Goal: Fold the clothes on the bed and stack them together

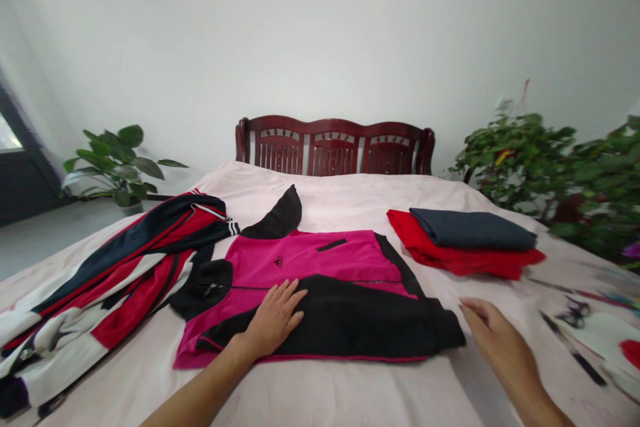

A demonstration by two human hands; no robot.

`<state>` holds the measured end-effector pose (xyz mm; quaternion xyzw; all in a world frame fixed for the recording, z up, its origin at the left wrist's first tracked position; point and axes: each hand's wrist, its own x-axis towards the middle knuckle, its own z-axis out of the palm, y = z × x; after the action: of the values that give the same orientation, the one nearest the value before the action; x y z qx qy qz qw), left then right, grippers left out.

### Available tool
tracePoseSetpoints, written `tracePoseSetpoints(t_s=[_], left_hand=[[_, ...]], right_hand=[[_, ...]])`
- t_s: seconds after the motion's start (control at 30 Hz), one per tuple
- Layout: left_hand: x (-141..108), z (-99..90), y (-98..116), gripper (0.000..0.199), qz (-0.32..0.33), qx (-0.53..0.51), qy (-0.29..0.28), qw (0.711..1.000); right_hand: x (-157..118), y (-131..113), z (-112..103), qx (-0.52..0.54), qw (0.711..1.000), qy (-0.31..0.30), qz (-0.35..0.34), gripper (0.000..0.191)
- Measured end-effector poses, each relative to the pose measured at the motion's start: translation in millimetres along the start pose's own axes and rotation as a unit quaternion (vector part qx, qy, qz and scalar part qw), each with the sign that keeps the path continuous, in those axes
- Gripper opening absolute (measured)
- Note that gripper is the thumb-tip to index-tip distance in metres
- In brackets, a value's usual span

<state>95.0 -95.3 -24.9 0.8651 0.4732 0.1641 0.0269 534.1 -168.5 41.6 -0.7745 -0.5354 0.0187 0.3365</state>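
My left hand [274, 319] flat on black sleeve [345, 313] of pink jacket [305, 260], fingers spread, released, no grasp. Right hand [495, 340] open, fingers loose, just beside sleeve cuff; can't tell if touching bed [350, 393]. Jacket flat mid-bed, sleeve folded across front. Track jacket [107, 287] just left. Right: folded navy garment [473, 228] on red garment [450, 255]. Far: wooden headboard [335, 147], potted plant [117, 167], leafy plant [520, 160].

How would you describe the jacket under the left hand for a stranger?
Below the wooden headboard, on the pink bedspread, lies a magenta jacket with black hood. The left hand rests on it; the track jacket beside it is red, white and navy.
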Motion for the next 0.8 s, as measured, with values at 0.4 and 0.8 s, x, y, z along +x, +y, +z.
tracePoseSetpoints(t_s=[0.4, 0.8], left_hand=[[-33, -18.0, -23, 0.062, -0.027, 0.062, -0.022, 0.997], [46, -100.6, -124, 0.03, -0.317, -0.169, 0.064, 0.931]], right_hand=[[-21, -20, 74, -0.173, 0.912, -0.131, -0.347, 0.054], [128, -93, 78, -0.115, 0.948, -0.192, -0.225, 0.038]])
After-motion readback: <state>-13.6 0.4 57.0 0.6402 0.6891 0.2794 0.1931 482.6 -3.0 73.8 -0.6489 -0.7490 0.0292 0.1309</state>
